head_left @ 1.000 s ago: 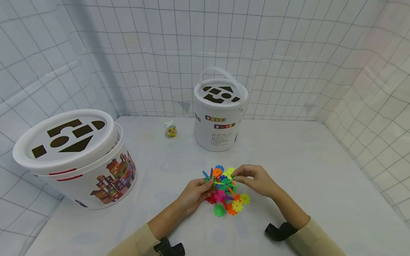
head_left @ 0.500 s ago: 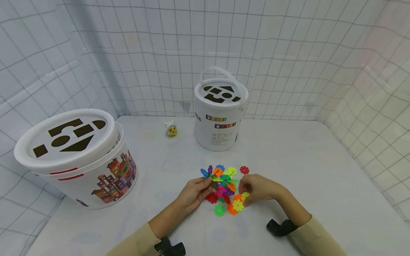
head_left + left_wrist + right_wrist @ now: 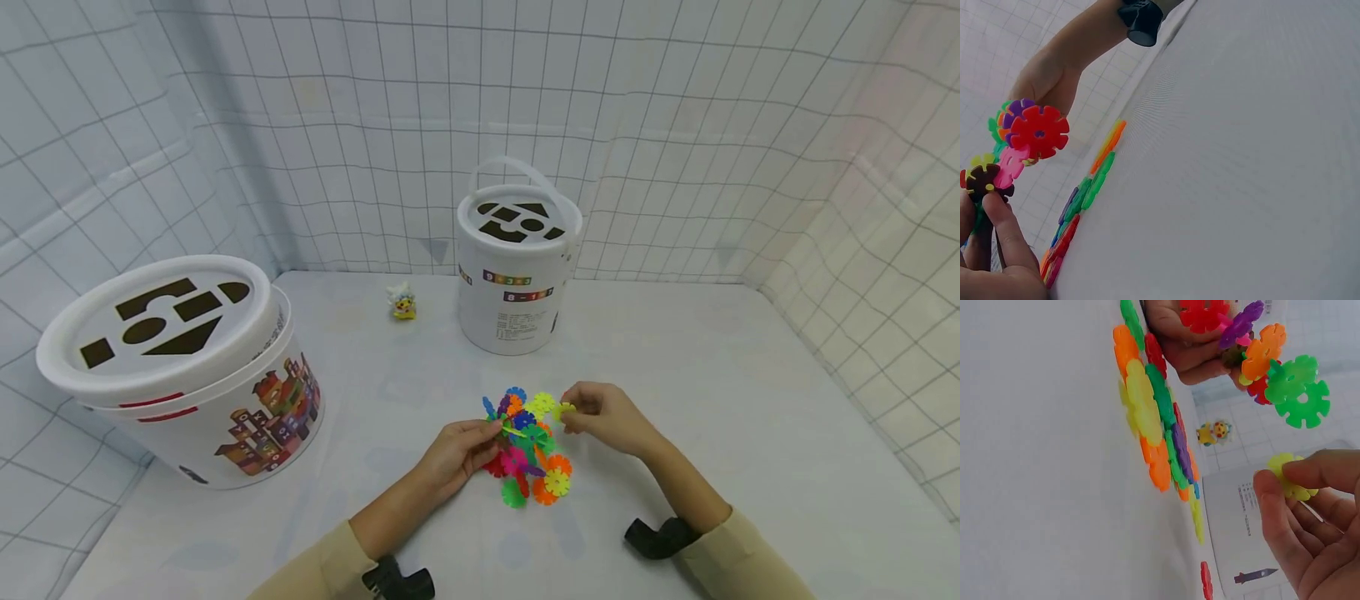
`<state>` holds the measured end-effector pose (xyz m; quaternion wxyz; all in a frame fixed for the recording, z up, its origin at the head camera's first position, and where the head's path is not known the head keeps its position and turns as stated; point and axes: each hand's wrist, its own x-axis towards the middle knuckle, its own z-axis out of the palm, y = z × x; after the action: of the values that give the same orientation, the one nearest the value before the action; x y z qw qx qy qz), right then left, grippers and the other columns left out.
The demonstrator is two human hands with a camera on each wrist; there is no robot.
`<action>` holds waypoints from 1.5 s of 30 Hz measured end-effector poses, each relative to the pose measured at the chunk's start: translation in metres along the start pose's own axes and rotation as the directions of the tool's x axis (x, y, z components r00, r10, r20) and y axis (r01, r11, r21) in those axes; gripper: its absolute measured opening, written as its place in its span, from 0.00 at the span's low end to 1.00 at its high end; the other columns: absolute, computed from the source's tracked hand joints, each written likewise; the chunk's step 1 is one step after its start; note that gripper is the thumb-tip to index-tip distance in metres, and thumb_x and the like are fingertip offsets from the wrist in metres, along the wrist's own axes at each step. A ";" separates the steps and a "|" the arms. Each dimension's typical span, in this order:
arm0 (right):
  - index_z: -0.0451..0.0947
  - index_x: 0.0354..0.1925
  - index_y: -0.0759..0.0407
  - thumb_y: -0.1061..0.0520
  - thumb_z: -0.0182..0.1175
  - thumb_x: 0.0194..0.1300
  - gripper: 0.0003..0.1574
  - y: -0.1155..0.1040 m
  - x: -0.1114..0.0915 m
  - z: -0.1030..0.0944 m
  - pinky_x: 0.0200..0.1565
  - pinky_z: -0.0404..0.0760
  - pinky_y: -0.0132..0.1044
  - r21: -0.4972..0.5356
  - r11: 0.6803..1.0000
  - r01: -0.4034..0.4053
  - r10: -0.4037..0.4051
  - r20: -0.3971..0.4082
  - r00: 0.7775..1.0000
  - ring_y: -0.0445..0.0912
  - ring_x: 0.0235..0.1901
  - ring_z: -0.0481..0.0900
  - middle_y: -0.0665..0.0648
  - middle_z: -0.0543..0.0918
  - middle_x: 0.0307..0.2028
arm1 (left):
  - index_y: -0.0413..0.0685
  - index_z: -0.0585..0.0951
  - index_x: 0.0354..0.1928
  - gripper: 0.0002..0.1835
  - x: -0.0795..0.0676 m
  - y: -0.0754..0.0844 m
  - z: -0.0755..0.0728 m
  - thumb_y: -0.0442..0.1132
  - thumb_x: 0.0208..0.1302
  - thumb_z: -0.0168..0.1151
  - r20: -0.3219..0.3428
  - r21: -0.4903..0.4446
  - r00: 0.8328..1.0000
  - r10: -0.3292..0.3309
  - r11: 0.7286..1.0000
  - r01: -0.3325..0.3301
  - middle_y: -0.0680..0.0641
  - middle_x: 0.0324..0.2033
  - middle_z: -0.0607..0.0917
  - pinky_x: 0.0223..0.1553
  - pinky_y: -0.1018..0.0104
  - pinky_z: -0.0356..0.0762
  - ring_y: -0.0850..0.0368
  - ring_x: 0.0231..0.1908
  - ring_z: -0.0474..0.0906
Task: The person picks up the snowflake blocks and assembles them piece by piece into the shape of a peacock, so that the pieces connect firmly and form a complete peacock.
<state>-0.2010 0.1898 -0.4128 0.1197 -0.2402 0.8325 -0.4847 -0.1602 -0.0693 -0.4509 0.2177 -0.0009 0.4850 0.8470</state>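
Observation:
My left hand [image 3: 453,457] grips a cluster of interlocked snowflake discs [image 3: 1039,132] in red, purple, orange, green, pink and brown, raised off the table. In the left wrist view its fingertips touch a brown disc [image 3: 982,179]. Just right of the cluster, my right hand [image 3: 611,419] pinches one yellow snowflake disc [image 3: 1277,464] between thumb and fingers. A gap shows between that disc and the cluster in the right wrist view. Below both hands lies a flat pile of loose discs, among them a yellow one [image 3: 557,482] and a green one [image 3: 513,493].
Behind the discs stands a white lidded bucket [image 3: 498,312] with a raised handle. A larger white bucket [image 3: 247,442] occupies the left side. Between them, farther back, sits a small yellow-and-white figurine [image 3: 402,304]. A stray red disc [image 3: 1206,580] lies past the pile.
My right hand left the cluster, went down to the pile's right side, and came back up pinching a yellow disc. The left hand kept its grip, tilting the cluster slightly.

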 end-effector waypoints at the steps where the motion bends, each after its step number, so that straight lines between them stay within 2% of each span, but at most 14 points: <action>1: 0.78 0.41 0.68 0.60 0.61 0.67 0.10 -0.001 0.000 0.001 0.37 0.83 0.41 0.029 1.000 0.006 -0.006 -0.019 1.000 0.55 0.32 0.84 0.60 0.85 0.31 | 0.47 0.86 0.29 0.16 0.000 -0.001 0.000 0.31 0.72 0.53 0.012 0.013 1.000 -0.004 1.000 0.004 0.51 0.29 0.84 0.36 0.77 0.80 0.66 0.28 0.79; 5: 0.77 0.43 0.73 0.62 0.59 0.68 0.12 -0.009 0.000 0.010 0.37 0.84 0.41 0.146 0.989 0.027 -0.019 -0.058 0.998 0.52 0.33 0.85 0.65 0.85 0.34 | 0.46 0.86 0.29 0.15 0.000 -0.002 -0.002 0.32 0.72 0.53 0.031 0.037 0.999 -0.015 0.999 0.013 0.51 0.29 0.84 0.36 0.76 0.80 0.66 0.27 0.79; 9: 0.76 0.41 0.74 0.61 0.59 0.69 0.13 -0.017 0.000 0.020 0.39 0.84 0.38 0.223 0.975 0.015 -0.001 -0.063 0.998 0.47 0.33 0.85 0.65 0.86 0.33 | 0.47 0.86 0.28 0.15 0.001 -0.003 -0.001 0.31 0.72 0.54 0.026 0.047 1.000 -0.017 0.999 0.016 0.51 0.28 0.84 0.35 0.76 0.80 0.67 0.26 0.78; 14: 0.72 0.40 0.72 0.60 0.58 0.70 0.13 -0.020 -0.001 0.031 0.44 0.83 0.36 0.256 0.967 -0.001 0.028 -0.101 0.994 0.47 0.33 0.85 0.65 0.86 0.31 | 0.49 0.86 0.27 0.17 0.001 -0.004 -0.001 0.29 0.71 0.53 0.033 0.056 0.999 -0.014 0.998 0.012 0.52 0.27 0.83 0.35 0.76 0.80 0.67 0.25 0.78; 21: 0.69 0.36 0.71 0.61 0.57 0.71 0.11 -0.022 -0.002 0.045 0.38 0.84 0.36 0.258 0.966 0.035 0.008 -0.165 0.986 0.45 0.29 0.84 0.66 0.85 0.28 | 0.50 0.86 0.26 0.17 0.001 -0.005 -0.001 0.29 0.70 0.54 0.052 0.099 0.999 0.000 0.995 -0.005 0.53 0.27 0.82 0.35 0.76 0.80 0.68 0.25 0.79; 27: 0.69 0.33 0.68 0.63 0.58 0.69 0.11 -0.021 -0.005 0.054 0.35 0.82 0.33 0.220 0.974 0.058 -0.010 -0.215 0.977 0.44 0.27 0.80 0.62 0.82 0.21 | 0.51 0.86 0.23 0.18 0.001 -0.006 -0.003 0.28 0.69 0.55 0.064 0.161 0.997 0.030 0.986 -0.040 0.52 0.28 0.79 0.34 0.75 0.79 0.66 0.26 0.78; 30: 0.69 0.32 0.68 0.63 0.58 0.69 0.11 -0.021 -0.004 0.052 0.36 0.82 0.34 0.216 0.975 0.053 -0.010 -0.195 0.981 0.45 0.27 0.82 0.62 0.83 0.21 | 0.51 0.85 0.23 0.18 0.002 -0.007 -0.003 0.28 0.69 0.55 0.067 0.180 0.997 0.032 0.983 -0.044 0.52 0.27 0.79 0.34 0.75 0.79 0.66 0.27 0.78; 33: 0.70 0.34 0.69 0.61 0.57 0.70 0.11 -0.020 -0.002 0.044 0.38 0.83 0.36 0.219 0.974 0.051 -0.021 -0.134 0.991 0.47 0.29 0.85 0.62 0.85 0.24 | 0.51 0.85 0.24 0.17 0.001 -0.008 -0.002 0.29 0.69 0.55 0.073 0.182 0.997 0.021 0.983 -0.034 0.52 0.28 0.79 0.35 0.75 0.79 0.65 0.27 0.78; 35: 0.72 0.36 0.71 0.60 0.54 0.72 0.13 -0.019 0.000 0.037 0.38 0.83 0.38 0.224 0.973 0.050 -0.027 -0.102 0.994 0.49 0.29 0.85 0.63 0.85 0.26 | 0.50 0.86 0.26 0.16 0.001 -0.007 -0.001 0.29 0.69 0.55 0.071 0.170 0.997 0.009 0.985 -0.021 0.52 0.29 0.79 0.36 0.75 0.80 0.65 0.28 0.78; 37: 0.75 0.40 0.74 0.57 0.51 0.74 0.17 -0.016 0.002 0.029 0.37 0.84 0.40 0.226 0.973 0.044 -0.021 -0.104 0.994 0.51 0.29 0.85 0.63 0.85 0.28 | 0.49 0.86 0.27 0.15 0.001 -0.007 0.001 0.30 0.70 0.55 0.064 0.155 0.998 -0.001 0.988 -0.009 0.51 0.30 0.80 0.37 0.75 0.80 0.65 0.28 0.78; 40: 0.77 0.44 0.75 0.54 0.49 0.76 0.22 -0.007 0.006 0.018 0.35 0.83 0.41 0.176 0.984 0.003 0.029 -0.181 0.983 0.51 0.29 0.83 0.63 0.83 0.31 | 0.48 0.86 0.27 0.15 0.001 -0.006 0.002 0.29 0.70 0.55 0.048 0.132 0.999 -0.004 0.991 -0.002 0.51 0.31 0.80 0.37 0.75 0.80 0.65 0.28 0.77; 43: 0.79 0.47 0.71 0.53 0.54 0.74 0.20 0.004 0.007 0.009 0.33 0.79 0.38 0.022 0.996 -0.083 0.086 -0.278 0.957 0.49 0.32 0.79 0.60 0.83 0.33 | 0.48 0.84 0.27 0.15 0.000 -0.006 0.002 0.29 0.71 0.53 0.047 0.116 0.999 -0.002 0.993 -0.003 0.51 0.31 0.79 0.38 0.75 0.79 0.65 0.28 0.77; 45: 0.80 0.49 0.67 0.54 0.57 0.71 0.18 0.012 0.008 0.005 0.32 0.77 0.36 -0.098 0.984 -0.149 0.112 -0.312 0.943 0.49 0.34 0.76 0.58 0.82 0.37 | 0.47 0.82 0.28 0.15 0.000 -0.005 0.002 0.29 0.72 0.52 0.051 0.103 0.999 -0.004 0.995 -0.002 0.52 0.31 0.79 0.38 0.76 0.79 0.65 0.29 0.77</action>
<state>-0.2086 0.1867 -0.4256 0.0067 -0.1135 0.8826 -0.4562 -0.1579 -0.0650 -0.4542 0.2302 0.0318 0.5222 0.8205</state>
